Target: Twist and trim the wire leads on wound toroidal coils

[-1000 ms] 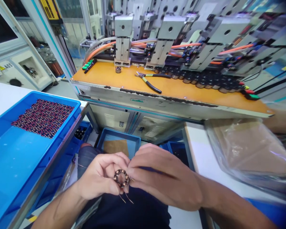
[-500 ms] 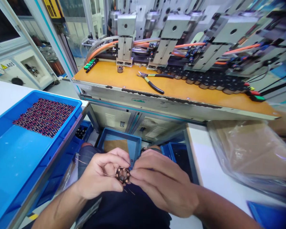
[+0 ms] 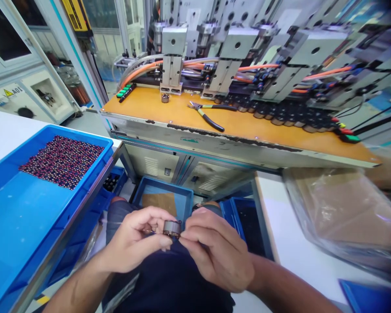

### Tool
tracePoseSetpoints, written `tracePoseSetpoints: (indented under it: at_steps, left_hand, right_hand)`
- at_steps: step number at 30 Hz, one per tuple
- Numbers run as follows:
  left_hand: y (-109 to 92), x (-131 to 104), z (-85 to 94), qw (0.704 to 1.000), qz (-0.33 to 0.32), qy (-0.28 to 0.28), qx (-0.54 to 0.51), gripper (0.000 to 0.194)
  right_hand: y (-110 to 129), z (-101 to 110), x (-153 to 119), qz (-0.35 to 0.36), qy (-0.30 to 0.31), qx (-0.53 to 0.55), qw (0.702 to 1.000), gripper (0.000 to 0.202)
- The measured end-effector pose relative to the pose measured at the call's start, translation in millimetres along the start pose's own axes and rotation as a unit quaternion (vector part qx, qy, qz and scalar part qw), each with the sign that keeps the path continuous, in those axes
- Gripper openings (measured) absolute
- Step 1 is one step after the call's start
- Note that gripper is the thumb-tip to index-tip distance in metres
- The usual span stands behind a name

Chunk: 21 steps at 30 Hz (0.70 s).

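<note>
A small ring-shaped metal part (image 3: 172, 228) with copper windings is held above my lap, its grey outer side facing up. My left hand (image 3: 140, 241) grips it from the left between thumb and fingers. At its right edge, the fingertips of my right hand (image 3: 217, 248) are pinched together; whether they hold a wire or the part's rim is too small to tell. On the orange bench top (image 3: 143, 102) stands a similar part (image 3: 165, 98), left of pliers (image 3: 208, 114) with black and yellow handles.
A blue tray (image 3: 6, 208) of many small dark red pieces (image 3: 65, 161) lies at left. Dark cylindrical parts (image 3: 280, 114) line the bench under the machine (image 3: 237, 43). Below is a blue bin (image 3: 182, 195). A plastic-wrapped carton (image 3: 339, 208) sits at right, with someone's blurred arm (image 3: 386, 174) beyond.
The ring part has turned from showing its open face to showing its outer side. My right hand has shifted slightly left, its fingers more curled.
</note>
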<state>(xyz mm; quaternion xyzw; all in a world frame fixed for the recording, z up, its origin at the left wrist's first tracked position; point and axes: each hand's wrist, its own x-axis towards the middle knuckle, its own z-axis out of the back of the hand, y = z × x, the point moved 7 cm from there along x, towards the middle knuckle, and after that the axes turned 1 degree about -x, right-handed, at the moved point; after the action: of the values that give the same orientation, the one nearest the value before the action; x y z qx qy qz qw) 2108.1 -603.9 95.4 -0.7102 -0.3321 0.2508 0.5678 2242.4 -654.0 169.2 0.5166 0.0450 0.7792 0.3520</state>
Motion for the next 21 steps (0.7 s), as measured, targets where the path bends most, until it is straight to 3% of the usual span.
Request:
tracePoseSetpoints:
  at_steps: [4, 7, 12, 16, 19, 21]
  left_hand:
    - [-4, 1, -4.2, 0.997, -0.044, -0.013, -0.056, 0.031]
    - [-10, 3, -7.2, 0.99, -0.087, 0.01, -0.107, 0.041]
    - [-19, 2, -12.5, 0.977, -0.155, 0.032, -0.144, 0.023]
    - [-18, 1, -20.3, 0.953, -0.196, 0.08, -0.216, 0.018]
    - [-8, 4, -21.8, 0.943, -0.15, 0.105, -0.277, 0.032]
    - [7, 7, -21.5, 0.959, -0.049, 0.097, -0.263, 0.048]
  right_hand:
    - [-1, 2, -2, -0.02, -0.023, -0.031, 0.999, 0.011]
    - [-3, 3, -1, -0.037, -0.008, -0.034, 0.999, 0.013]
    - [-1, 5, -5, -0.032, 0.03, -0.049, 0.998, 0.012]
    - [-2, 9, -17, -0.02, 0.016, -0.042, 0.999, 0.011]
    - [-3, 8, -18, 0.016, 0.049, -0.035, 0.998, 0.011]
    - [-1, 6, -15, 0.051, 0.084, -0.036, 0.994, 0.012]
